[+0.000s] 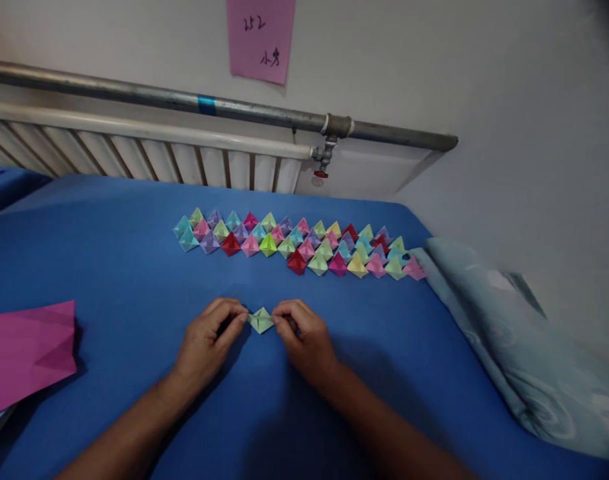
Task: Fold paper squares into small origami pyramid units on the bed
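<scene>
A small pale green origami boat (261, 321) is stretched between my two hands, just above or on the blue table surface (134, 280). My left hand (215, 337) pinches its left tip between thumb and forefinger. On the other side, my right hand (304, 337) has the right tip pinched in the same way. Beyond my hands, several folded paper boats (268, 245) in pink, green, blue, purple, red and yellow stand packed in close rows.
Pink paper sheets (29, 353) lie at the left edge. A folded light teal cloth (514, 360) rests along the right side. Behind the table are a white radiator (184, 160), a metal pipe (264, 113) with a red-handled valve (320, 174), and a pink note (261, 40) on the wall.
</scene>
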The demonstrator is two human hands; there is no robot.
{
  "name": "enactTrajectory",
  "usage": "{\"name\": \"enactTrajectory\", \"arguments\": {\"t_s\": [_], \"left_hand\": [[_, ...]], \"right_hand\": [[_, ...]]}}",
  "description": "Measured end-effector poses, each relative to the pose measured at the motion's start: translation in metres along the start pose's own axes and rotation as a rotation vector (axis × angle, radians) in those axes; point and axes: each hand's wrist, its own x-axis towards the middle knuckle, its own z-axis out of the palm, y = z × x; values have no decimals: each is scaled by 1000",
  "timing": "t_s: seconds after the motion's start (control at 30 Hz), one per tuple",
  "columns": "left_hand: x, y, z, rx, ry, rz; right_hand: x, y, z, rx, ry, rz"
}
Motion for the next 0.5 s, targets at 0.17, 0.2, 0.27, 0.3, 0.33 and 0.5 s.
{"name": "enactTrajectory", "arguments": {"t_s": [0.17,0.2,0.27,0.3,0.33,0.5], "left_hand": [[-6,10,3,36,25,-66],[-7,11,4,37,21,-88],[-8,12,6,34,17,-123],[-8,13,6,29,18,-136],[-8,13,6,22,17,-145],[-7,13,6,-44,10,-213]], "right_hand": [[-2,-8,2,46,24,-26],[-3,-10,2,50,18,-36],[-5,-14,3,55,8,-52],[-6,-15,3,56,4,-58],[-6,-16,4,58,5,-63],[-6,-15,6,48,17,-79]]}}
